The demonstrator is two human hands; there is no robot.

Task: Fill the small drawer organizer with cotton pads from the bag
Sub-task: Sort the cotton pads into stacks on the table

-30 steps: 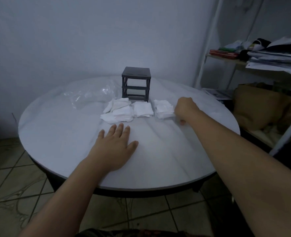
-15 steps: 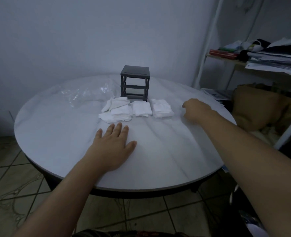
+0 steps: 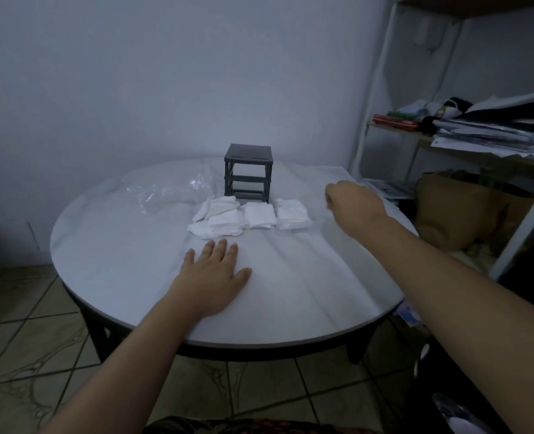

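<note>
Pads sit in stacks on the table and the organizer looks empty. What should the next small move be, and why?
Probably the right hand should reach left and grip the nearest cotton pad stack. Its fingers are curled beside that stack, apart from it. The organizer behind the stacks shows no pads inside, and the left hand lies flat on the table.

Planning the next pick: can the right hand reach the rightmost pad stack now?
Probably yes: the right hand is just right of the rightmost pad stack, with only bare table between.

Grey organizer, white pads, clear bag
</note>
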